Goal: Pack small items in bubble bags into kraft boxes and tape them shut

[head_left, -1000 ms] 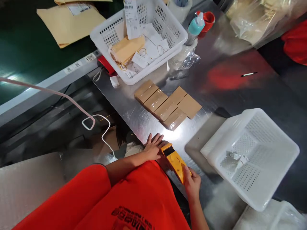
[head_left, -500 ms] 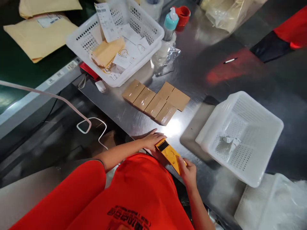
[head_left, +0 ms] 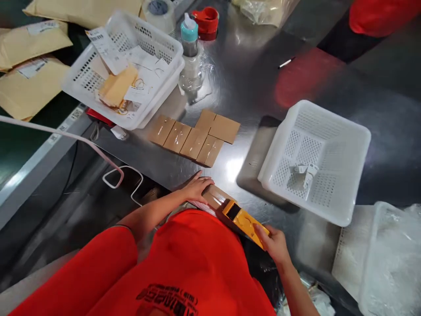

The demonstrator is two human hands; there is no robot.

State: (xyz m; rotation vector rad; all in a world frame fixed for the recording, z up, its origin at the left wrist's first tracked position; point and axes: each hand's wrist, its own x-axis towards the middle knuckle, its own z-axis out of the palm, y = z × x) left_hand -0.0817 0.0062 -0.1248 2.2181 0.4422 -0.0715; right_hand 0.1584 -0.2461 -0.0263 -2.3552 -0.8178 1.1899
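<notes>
At the table's near edge, against my body, lies a small cardboard box (head_left: 216, 196) with shiny clear tape along its top. My left hand (head_left: 196, 189) grips its left end, thumb and fingers around it. In my right hand (head_left: 273, 242) is a yellow handheld device (head_left: 247, 223) with a dark window at its far end. That end is over the box's right part, and I cannot tell whether it touches. Just beyond, several small cardboard boxes (head_left: 194, 139) stand close together, some with tape glinting on top.
A white basket (head_left: 154, 109) of papers and labels stands at the left, near a bottle (head_left: 189, 35) and a red tape roll holder (head_left: 207, 22). Another white basket (head_left: 348, 175) sits at the right. A pen (head_left: 286, 62) lies farther back. Padded envelopes (head_left: 29, 87) are far left.
My right hand has drawn the yellow device rightward, away from my left hand, and the taped box between them now shows. The camera view has shifted, so the surroundings appear farther left.
</notes>
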